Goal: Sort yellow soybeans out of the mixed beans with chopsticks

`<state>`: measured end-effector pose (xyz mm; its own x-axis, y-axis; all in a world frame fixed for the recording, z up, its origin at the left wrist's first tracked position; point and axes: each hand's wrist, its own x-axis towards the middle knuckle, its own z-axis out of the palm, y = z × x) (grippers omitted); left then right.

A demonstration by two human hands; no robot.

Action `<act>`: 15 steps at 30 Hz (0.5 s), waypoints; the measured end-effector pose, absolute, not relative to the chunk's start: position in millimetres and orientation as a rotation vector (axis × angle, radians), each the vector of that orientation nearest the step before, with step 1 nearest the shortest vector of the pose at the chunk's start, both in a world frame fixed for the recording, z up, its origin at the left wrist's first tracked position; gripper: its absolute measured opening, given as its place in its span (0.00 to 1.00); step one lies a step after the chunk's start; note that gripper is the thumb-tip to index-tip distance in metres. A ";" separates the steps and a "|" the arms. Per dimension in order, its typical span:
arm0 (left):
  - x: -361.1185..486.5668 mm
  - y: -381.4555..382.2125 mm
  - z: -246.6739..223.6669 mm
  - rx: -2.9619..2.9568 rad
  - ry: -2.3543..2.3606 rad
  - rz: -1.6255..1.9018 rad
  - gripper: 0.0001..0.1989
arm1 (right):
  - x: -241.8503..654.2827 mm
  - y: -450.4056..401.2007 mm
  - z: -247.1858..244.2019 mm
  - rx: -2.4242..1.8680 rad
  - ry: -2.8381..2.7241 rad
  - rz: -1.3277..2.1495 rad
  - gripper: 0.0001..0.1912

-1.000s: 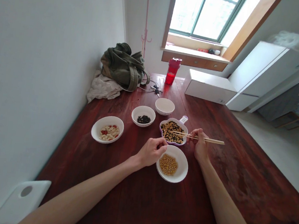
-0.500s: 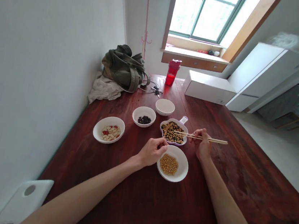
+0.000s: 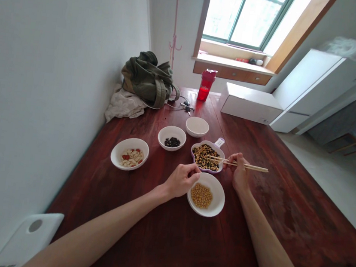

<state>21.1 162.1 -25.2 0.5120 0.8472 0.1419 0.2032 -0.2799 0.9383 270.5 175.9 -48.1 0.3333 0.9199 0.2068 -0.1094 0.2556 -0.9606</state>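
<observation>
My right hand is closed on a pair of wooden chopsticks. Their tips reach into a purple-rimmed, scalloped dish with a short handle, among mixed yellow and black beans. Closed fingers of my left hand pinch the upper left rim of a white bowl, close to the dish's lower edge; the fingertips are partly hidden. Inside that bowl lies a heap of yellow soybeans.
Left of the dish, one white bowl holds black beans and another holds pale and reddish pieces. A further white bowl stands behind. Toward the back are a green bag, keys, a red bottle and a white box.
The chopsticks and my right hand have shifted very slightly left, the tips still among the beans. My left hand keeps its place at the bowl's rim.
</observation>
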 end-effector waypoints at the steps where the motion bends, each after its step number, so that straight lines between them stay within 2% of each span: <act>1: 21.2 162.0 -25.2 1.772 0.883 0.820 0.11 | 270.2 175.7 -47.5 -1.066 -0.964 0.873 0.26; 15: 21.0 161.9 -23.3 1.770 0.882 0.820 0.11 | 270.3 174.7 -46.4 -1.085 -0.989 0.873 0.26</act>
